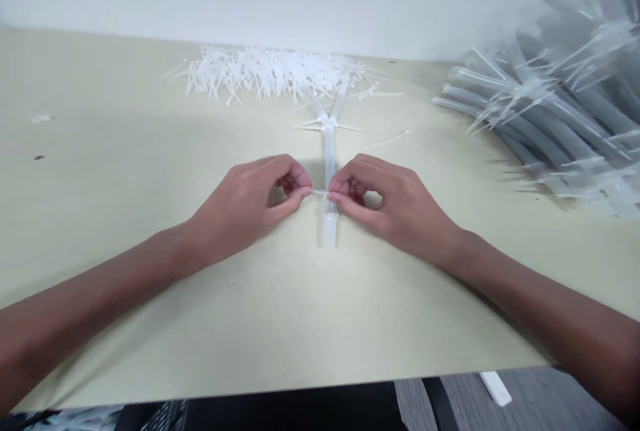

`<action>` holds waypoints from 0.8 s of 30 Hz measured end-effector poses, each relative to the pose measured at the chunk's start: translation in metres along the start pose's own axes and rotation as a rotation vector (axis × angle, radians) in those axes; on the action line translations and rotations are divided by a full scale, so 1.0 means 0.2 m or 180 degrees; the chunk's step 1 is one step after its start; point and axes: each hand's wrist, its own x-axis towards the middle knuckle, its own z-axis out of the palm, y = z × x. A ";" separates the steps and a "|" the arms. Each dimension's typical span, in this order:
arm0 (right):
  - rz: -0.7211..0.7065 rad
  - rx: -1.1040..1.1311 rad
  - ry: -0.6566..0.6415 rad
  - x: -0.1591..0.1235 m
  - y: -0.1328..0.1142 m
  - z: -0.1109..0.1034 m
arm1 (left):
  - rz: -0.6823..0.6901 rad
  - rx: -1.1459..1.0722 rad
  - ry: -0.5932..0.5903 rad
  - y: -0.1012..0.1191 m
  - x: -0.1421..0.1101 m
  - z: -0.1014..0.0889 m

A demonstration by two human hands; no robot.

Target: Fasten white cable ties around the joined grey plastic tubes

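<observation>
As the left hand (245, 208) and right hand (390, 208) pinch a cable tie (320, 192) at the tube (329, 164), another tie (329, 123) already sits cinched higher up.

tbl (90, 98): cable-tie pile (270, 72) back ctr | tube bundle (545, 101) R | single tube (329, 168) before pile

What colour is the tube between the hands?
The tube is translucent white, as the head view shows.

Left hand (245, 208), right hand (393, 208), pinching a nylon cable tie (320, 192) across a translucent tube (329, 158) — loose ties (265, 72) beyond both hands, bundled tubes (545, 111) past the right hand
</observation>
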 end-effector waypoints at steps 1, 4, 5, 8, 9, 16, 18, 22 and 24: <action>-0.0007 -0.0005 -0.0002 0.00 0.00 0.00 | 0.0008 0.0010 -0.0005 0.00 0.00 0.00; -0.0013 -0.0009 -0.0010 0.00 0.00 0.00 | 0.0046 0.0026 0.0015 0.00 0.00 0.00; -0.0008 -0.0003 -0.0014 0.00 0.00 0.00 | 0.0054 0.0026 0.0023 0.00 0.00 0.00; 0.0017 0.0009 -0.0028 0.00 0.00 0.00 | 0.0028 0.0004 0.0029 0.00 0.00 0.00; 0.0030 0.0008 -0.0031 0.00 0.00 0.00 | 0.0021 -0.0013 0.0029 0.00 0.00 0.00; 0.0095 0.0011 -0.0036 0.00 0.00 0.00 | 0.0053 -0.0069 0.0042 0.00 0.00 0.01; 0.0112 0.0005 -0.0020 0.00 0.00 0.00 | 0.0047 -0.0085 0.0039 0.00 0.00 0.01; 0.0137 0.0023 -0.0004 0.00 0.00 0.00 | 0.0037 -0.0087 0.0052 0.00 0.00 0.01; 0.0143 0.0036 -0.0010 0.00 -0.01 0.00 | 0.0036 -0.0069 0.0053 0.00 0.00 0.01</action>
